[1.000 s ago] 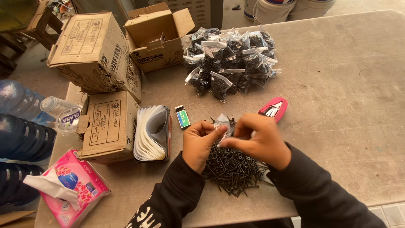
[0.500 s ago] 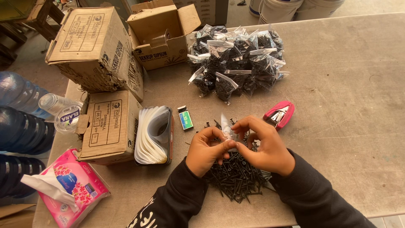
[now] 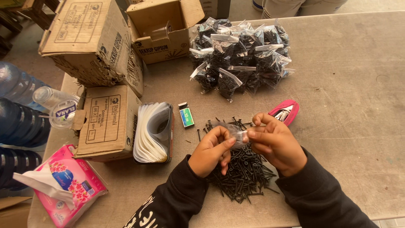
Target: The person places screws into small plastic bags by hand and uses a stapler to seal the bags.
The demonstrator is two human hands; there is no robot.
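Head camera shows my left hand (image 3: 209,151) and right hand (image 3: 276,142) both pinching a small clear plastic bag (image 3: 235,133) between them, just above the pile of black screws (image 3: 242,171) on the desk (image 3: 346,126). Filled bags (image 3: 240,52) lie at twelve o'clock, a pink stapler (image 3: 285,112) at one.

Filled bags (image 3: 240,52) lie behind the loose screws (image 3: 242,173).

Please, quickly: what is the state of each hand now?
Left hand: closed, pinching the small clear plastic bag.
Right hand: closed, pinching the same bag from the other side, above the black screws.
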